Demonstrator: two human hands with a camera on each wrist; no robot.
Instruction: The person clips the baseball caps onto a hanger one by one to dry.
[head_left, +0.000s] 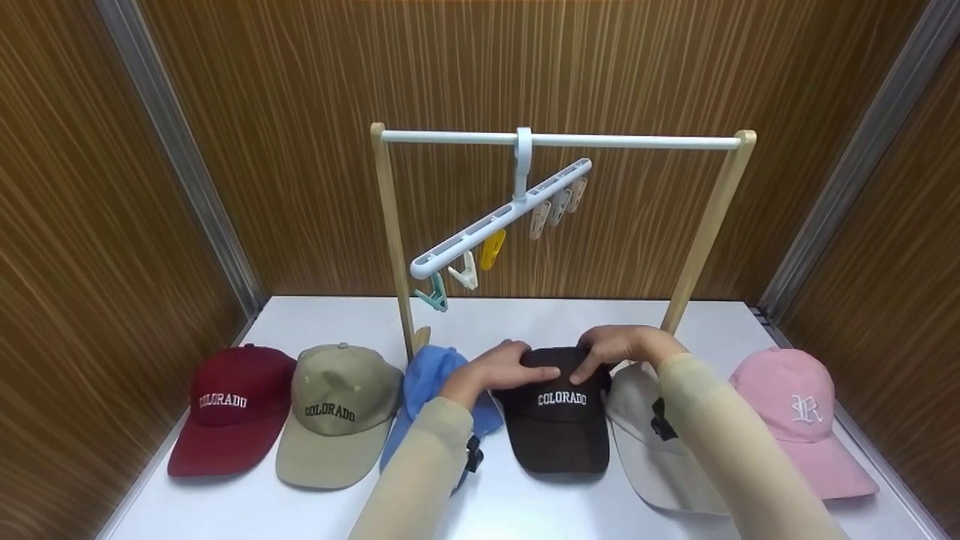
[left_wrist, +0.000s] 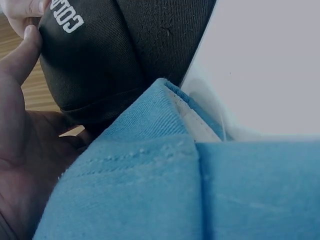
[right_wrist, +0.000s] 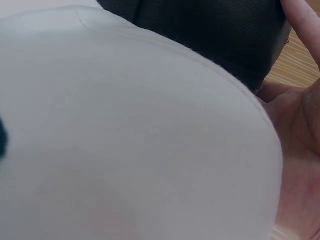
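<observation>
In the head view a dark brown baseball cap (head_left: pixel 556 431) with white COLORADO lettering sits in the row, brim toward me. My left hand (head_left: pixel 496 372) grips the left side of its crown, thumb on the front. On the other side my right hand (head_left: pixel 619 347) holds the crown, its thumb also on the front. Both hands' other fingers go behind the cap, mostly hidden. A blue cap (head_left: pixel 433 381) lies under my left forearm and fills much of the left wrist view. Below my right wrist is a pale beige cap (head_left: pixel 649 469), large in the right wrist view.
Behind the caps stands a wooden rack with a white rail (head_left: pixel 630 141). From it hangs a light-blue clip hanger (head_left: pixel 480 229), set slantwise, with several clothespins. A maroon cap (head_left: pixel 236 420) and khaki cap (head_left: pixel 341 397) lie left, a pink cap (head_left: pixel 784 390) right. Wood-grained walls enclose the white table (head_left: pixel 315 517).
</observation>
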